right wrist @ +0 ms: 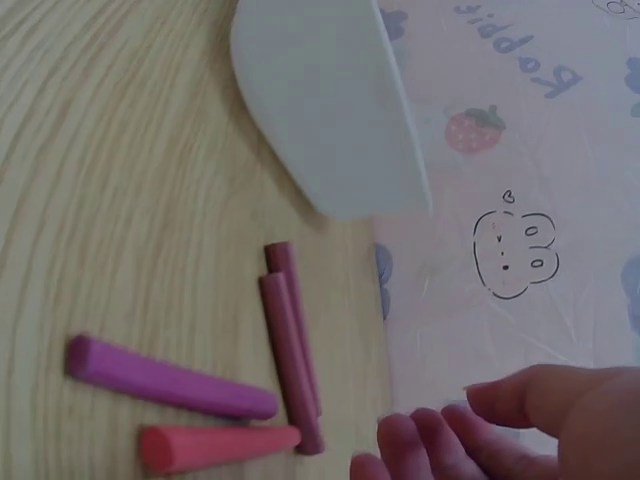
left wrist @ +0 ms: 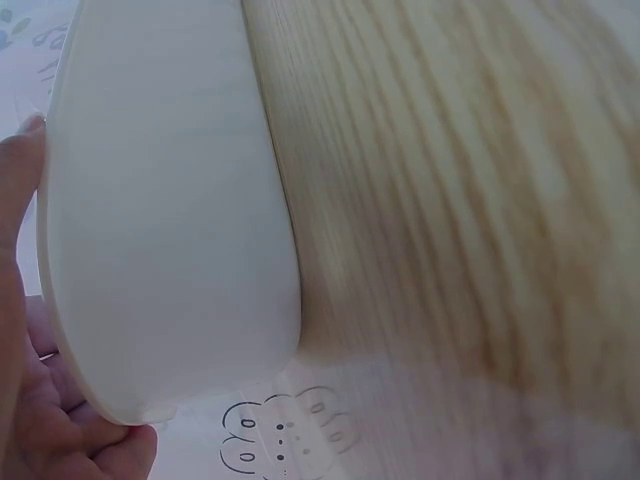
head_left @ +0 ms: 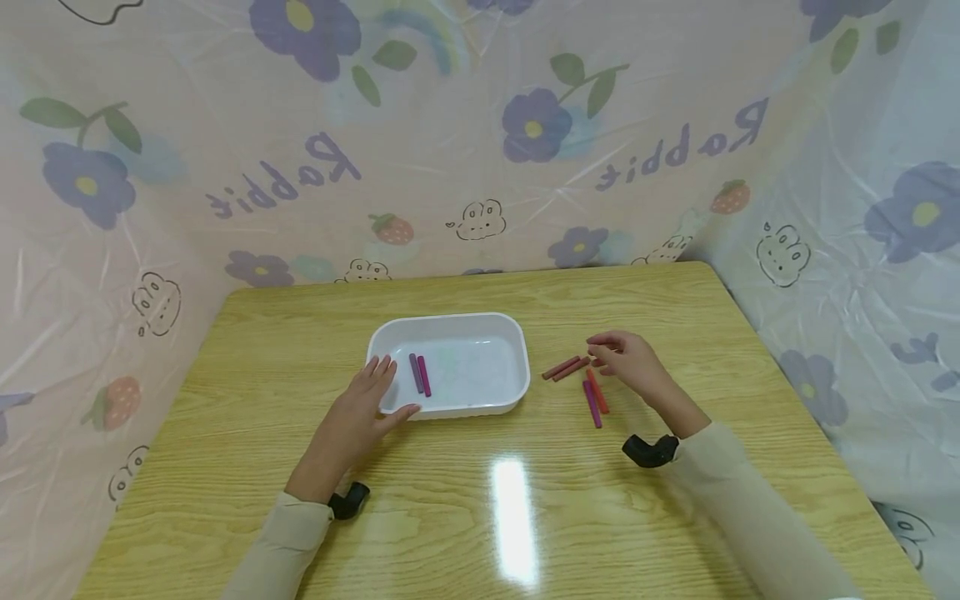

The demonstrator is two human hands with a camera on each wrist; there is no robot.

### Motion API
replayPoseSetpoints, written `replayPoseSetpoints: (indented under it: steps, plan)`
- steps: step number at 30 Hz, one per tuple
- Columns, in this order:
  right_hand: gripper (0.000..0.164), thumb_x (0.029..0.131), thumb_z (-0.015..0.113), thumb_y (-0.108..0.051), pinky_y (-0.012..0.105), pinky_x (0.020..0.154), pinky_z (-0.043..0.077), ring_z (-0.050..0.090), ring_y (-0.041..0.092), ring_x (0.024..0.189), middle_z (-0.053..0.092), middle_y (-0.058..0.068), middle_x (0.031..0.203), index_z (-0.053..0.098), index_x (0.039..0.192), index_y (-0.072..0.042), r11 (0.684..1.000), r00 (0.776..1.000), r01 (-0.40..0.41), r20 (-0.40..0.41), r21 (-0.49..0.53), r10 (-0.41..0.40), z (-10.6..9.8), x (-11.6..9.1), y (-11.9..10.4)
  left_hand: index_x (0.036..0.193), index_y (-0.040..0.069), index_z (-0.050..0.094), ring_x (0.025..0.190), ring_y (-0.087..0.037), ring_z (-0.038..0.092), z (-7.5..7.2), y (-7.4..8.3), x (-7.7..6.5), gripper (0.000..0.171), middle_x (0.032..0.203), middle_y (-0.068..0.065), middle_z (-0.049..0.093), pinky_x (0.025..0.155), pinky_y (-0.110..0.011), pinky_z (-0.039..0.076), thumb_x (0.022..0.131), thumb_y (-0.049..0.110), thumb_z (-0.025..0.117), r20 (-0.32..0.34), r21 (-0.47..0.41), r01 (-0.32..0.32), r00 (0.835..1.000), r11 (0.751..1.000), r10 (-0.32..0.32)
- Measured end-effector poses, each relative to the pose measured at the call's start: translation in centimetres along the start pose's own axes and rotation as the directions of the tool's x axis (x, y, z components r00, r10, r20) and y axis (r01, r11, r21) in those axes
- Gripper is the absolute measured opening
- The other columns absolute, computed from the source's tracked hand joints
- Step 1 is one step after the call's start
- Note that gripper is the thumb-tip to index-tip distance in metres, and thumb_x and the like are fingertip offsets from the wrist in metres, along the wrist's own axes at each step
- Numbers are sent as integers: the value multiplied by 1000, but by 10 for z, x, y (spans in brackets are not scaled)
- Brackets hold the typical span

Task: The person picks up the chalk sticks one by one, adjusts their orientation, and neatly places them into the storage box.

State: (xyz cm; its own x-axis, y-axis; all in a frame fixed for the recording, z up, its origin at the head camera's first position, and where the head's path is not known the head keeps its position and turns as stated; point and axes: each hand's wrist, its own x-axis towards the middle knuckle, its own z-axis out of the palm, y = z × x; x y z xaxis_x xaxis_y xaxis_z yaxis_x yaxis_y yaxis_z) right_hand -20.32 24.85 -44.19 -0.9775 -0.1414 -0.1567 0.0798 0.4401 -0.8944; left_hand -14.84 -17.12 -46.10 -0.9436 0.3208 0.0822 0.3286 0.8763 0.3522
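A white plastic tray (head_left: 487, 407) stands on the table, a greyish-purple crayon-like stick (head_left: 416, 373) and a magenta stick (head_left: 424, 376) side by side in its left part. My left hand (head_left: 360, 421) holds the tray's near left corner, thumb on the front rim and fingers at the left end. To the right of the tray lie two brownish-red sticks (right wrist: 285, 350), a purple stick (right wrist: 170, 378) and an orange-red stick (right wrist: 215, 447). Just beyond these, my right hand (head_left: 628, 363) hovers with loosely bent fingers and thumb apart, nothing between them.
The wood-grain table (head_left: 442, 500) reaches back to a printed curtain (head_left: 450, 150) with flowers and rabbits, which also hangs along both sides. Black wrist mounts (head_left: 649, 451) sit on both forearms. A bright light reflection (head_left: 513, 521) shows on the table's front part.
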Motion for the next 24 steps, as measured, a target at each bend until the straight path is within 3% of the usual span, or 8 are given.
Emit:
replayPoseSetpoints:
  steps: [8, 15, 24]
  plan:
    - [38, 97, 50, -20, 41, 76, 54, 62, 34, 89, 59, 26, 105, 52, 123, 8, 991, 999, -44, 8, -126, 45, -8, -9, 15, 145, 4, 29, 140, -26, 11, 1, -1, 0, 89, 151, -10, 23, 109, -48, 21, 85, 68, 44, 4, -1, -1, 1000, 1000, 1]
    - [33, 95, 53, -21, 34, 63, 51, 60, 25, 74, 64, 17, 87, 58, 114, 7, 963, 999, -49, 6, -266, 53, -8, -14, 21, 145, 3, 30, 140, -26, 12, 2, -2, 0, 91, 151, -10, 23, 109, -48, 21, 84, 70, 41, -3, 6, -5, 1000, 1000, 6]
    - [30, 92, 59, -22, 28, 57, 48, 56, 17, 66, 63, 9, 83, 61, 104, 6, 934, 996, -57, 42, -353, 77, 1, -17, 29, 143, 1, 32, 140, -28, 14, 0, 0, 1, 90, 149, -12, 26, 109, -48, 22, 84, 68, 44, -12, 8, -17, 1000, 1000, 17]
